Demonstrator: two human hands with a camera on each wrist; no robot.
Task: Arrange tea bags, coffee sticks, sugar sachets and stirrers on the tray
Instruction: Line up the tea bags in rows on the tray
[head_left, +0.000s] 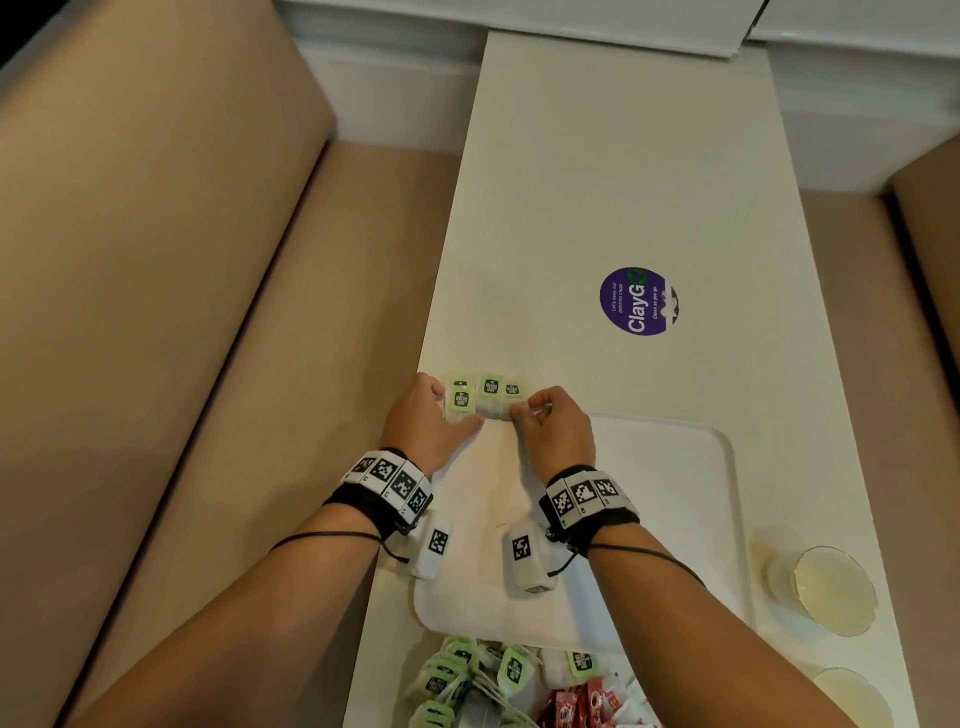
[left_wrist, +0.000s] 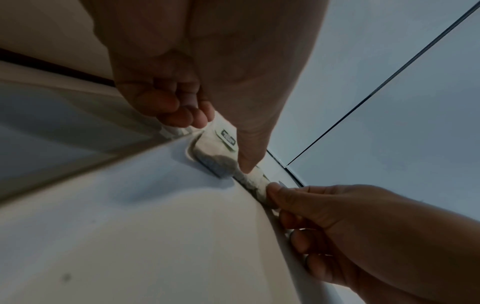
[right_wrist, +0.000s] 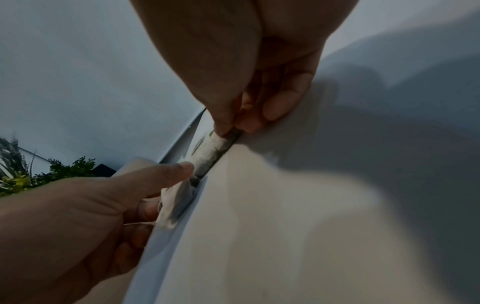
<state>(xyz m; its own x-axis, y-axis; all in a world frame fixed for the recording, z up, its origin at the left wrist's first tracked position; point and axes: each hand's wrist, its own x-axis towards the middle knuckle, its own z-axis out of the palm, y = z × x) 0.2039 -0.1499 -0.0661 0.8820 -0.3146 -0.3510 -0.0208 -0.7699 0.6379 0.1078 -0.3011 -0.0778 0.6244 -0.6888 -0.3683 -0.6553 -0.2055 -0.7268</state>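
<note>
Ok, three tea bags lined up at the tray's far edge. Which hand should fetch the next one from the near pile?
Probably left. The tea bag pile lies nearer the left hand; red sachets lie nearer the right hand.

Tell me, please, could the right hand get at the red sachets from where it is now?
Probably yes. The right hand pinches a tea bag at the tray's far edge. The red sachets lie uncovered on the near side, by the right forearm; it need only let go and draw back.

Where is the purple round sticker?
In the head view, the purple round sticker is stuck on the white table, beyond the tray and to the right of the three lined-up tea bags.
</note>
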